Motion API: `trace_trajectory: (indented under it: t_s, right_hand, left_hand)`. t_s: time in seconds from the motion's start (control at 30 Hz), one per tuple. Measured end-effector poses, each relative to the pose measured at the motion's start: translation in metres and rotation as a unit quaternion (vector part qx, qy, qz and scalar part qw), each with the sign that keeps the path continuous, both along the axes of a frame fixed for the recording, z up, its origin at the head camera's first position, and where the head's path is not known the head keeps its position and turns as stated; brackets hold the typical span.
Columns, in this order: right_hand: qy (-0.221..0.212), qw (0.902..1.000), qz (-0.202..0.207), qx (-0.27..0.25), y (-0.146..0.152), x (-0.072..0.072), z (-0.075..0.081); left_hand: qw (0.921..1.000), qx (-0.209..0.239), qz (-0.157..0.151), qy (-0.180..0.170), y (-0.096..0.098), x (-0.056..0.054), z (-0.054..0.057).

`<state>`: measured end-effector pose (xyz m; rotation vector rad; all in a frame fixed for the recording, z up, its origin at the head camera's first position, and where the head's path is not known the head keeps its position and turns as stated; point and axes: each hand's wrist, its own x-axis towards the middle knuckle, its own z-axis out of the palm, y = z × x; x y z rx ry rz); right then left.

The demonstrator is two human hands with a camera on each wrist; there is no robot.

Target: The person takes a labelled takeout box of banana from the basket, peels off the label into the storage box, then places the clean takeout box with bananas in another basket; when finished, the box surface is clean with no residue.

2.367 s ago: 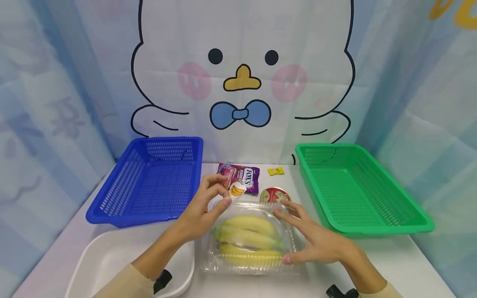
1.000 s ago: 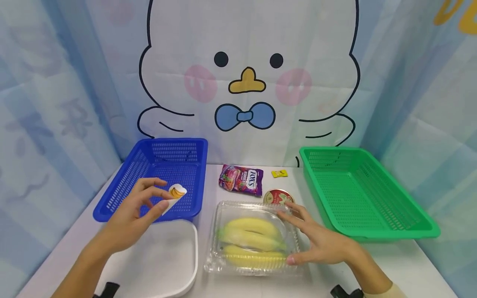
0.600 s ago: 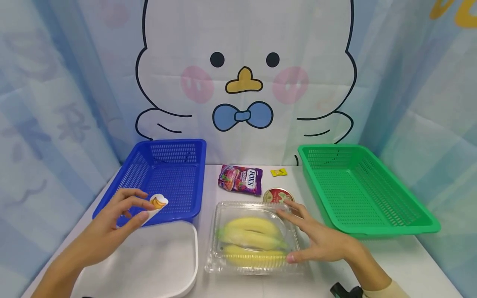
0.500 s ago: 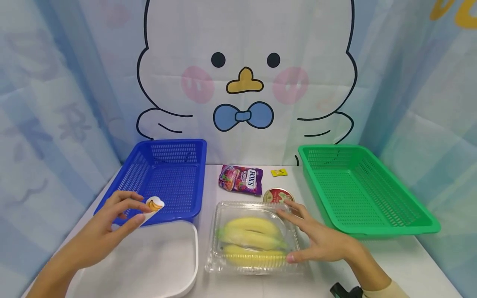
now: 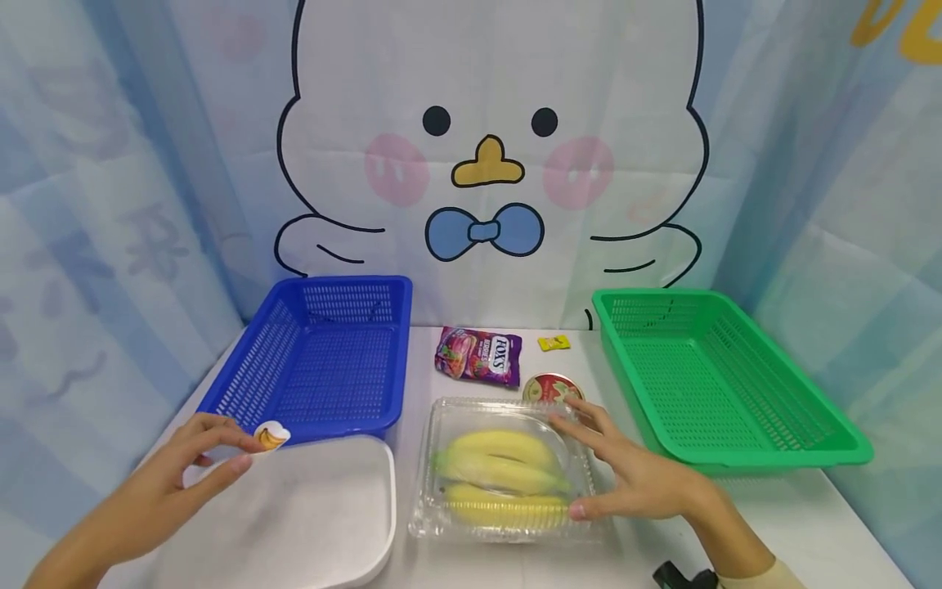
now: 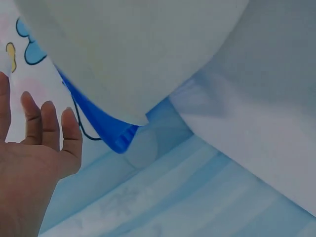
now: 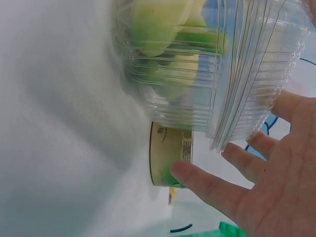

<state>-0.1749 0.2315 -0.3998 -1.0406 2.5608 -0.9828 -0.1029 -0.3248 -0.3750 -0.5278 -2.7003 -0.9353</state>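
My left hand (image 5: 158,483) pinches a small white sticker (image 5: 271,435) with a banana picture between thumb and forefinger. It is over the left side of a white plastic tub (image 5: 309,507), near the front of the blue basket (image 5: 331,376). In the left wrist view that hand (image 6: 34,163) shows loosely spread fingers, and the sticker is out of sight. Spread along the right edge of a clear lidded container (image 5: 434,491), my right hand (image 5: 640,474) has fingertips at the rim. Several bananas (image 5: 500,468) lie inside the container.
Behind the container lie a purple candy bag (image 5: 478,357), a small yellow wrapped candy (image 5: 553,343) and a round red-topped can (image 5: 548,386), partly covered by the container. A green basket (image 5: 721,384) stands at the right. Printed curtains enclose the white table.
My left hand has carried the sticker from above the clear container leftward and toward me, past the blue basket to the white tub. The right hand stays at the container's edge.
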Motion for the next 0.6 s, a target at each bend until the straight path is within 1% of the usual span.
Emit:
trace_trajectory:
  t_s: [0.13,0.27,0.43,0.53,0.6]
  right_hand:
    - [0.002,1.0000,-0.001,-0.002,0.000,0.000,0.000]
    - [0.001,1.0000,0.000,-0.006,0.000,0.000,-0.001]
    - [-0.004,0.9998,0.007,-0.019,0.000,0.000,-0.002]
    - [-0.006,0.9996,0.011,-0.024,0.000,0.000,-0.003]
    - [-0.007,0.9996,0.011,-0.026,0.000,0.000,-0.003]
  left_hand:
    - [0.9995,-0.009,0.020,-0.022,-0.011,0.001,-0.010]
    - [0.9981,-0.022,0.036,-0.046,-0.018,0.002,-0.019]
    - [0.9938,-0.040,0.052,-0.090,-0.022,0.003,-0.027]
    - [0.9922,-0.042,0.055,-0.104,-0.022,0.003,-0.030]
    - [0.9915,-0.046,0.058,-0.107,-0.021,0.003,-0.032]
